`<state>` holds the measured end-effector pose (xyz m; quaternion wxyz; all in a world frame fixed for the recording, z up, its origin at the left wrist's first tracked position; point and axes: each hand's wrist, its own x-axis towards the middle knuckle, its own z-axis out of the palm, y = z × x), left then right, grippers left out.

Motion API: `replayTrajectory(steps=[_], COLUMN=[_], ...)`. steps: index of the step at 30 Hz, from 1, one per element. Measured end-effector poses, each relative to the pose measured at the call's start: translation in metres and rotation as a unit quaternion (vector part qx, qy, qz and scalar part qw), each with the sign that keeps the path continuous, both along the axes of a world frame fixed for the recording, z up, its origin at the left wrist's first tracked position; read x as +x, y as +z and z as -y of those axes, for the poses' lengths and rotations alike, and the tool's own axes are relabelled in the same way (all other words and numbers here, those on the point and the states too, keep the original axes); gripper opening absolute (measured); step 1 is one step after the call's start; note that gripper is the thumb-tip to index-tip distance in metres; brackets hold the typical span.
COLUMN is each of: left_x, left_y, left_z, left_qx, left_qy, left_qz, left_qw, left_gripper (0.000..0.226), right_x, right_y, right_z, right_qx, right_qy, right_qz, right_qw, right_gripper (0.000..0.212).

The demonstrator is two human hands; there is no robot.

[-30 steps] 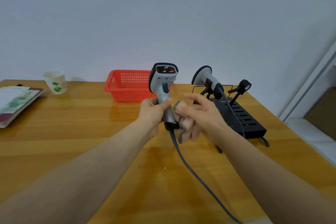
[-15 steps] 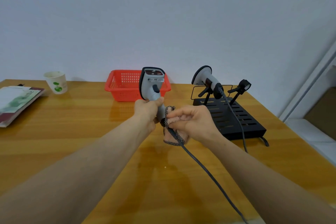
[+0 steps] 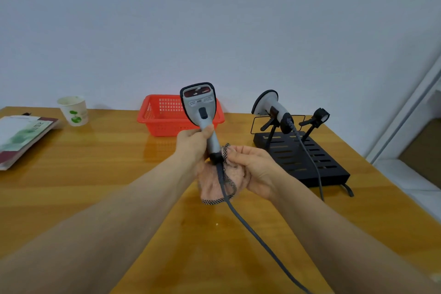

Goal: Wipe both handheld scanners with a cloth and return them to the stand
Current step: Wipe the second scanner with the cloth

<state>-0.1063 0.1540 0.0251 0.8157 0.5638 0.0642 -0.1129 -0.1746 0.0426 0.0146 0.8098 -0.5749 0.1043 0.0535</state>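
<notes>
The scanner (image 3: 200, 107) stood upright over the table (image 3: 95, 174), left of the stand (image 3: 310, 162), its handle gripped by the left hand (image 3: 193, 143) while the right hand (image 3: 253, 167) pinched the cloth (image 3: 214, 186) at its base, where the trailing cable (image 3: 250, 229) might snag it.

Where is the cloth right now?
In the head view, near centre, the pink cloth hangs from the right hand, against the base of the scanner gripped by the left hand.

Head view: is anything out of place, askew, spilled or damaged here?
Nothing stands out. The left hand grips the first scanner upright, the right hand holds the cloth at its base, the second scanner sits on the stand, and the paper cup stands upright.
</notes>
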Motion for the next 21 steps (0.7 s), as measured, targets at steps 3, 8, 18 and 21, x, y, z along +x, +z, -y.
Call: replayTrajectory(steps=[3,8,18,21], left_x=[0.0,0.0,-0.001,-0.002], left_y=[0.0,-0.003,-0.007,-0.009], left_z=[-0.002,-0.003,0.005,0.003], left_qx=[-0.007,-0.029,-0.033,-0.055], left_qy=[0.008,-0.014,-0.016,-0.024], left_qz=[0.008,0.011,0.001,0.0], left_qw=[1.0,0.999,0.999,0.998], left_gripper=[0.018,0.014,0.014,0.014], right_x=[0.002,0.005,0.011,0.012], right_y=[-0.005,-0.01,-0.017,-0.02], right_z=[-0.003,0.001,-0.003,-0.003], right_qx=[-0.005,-0.044,0.0,-0.086], right_qy=[-0.025,-0.073,-0.087,-0.111], right_qz=[0.001,-0.016,-0.044,-0.047], right_qw=[1.0,0.996,0.995,0.989], right_gripper=[0.009,0.008,0.01,0.009])
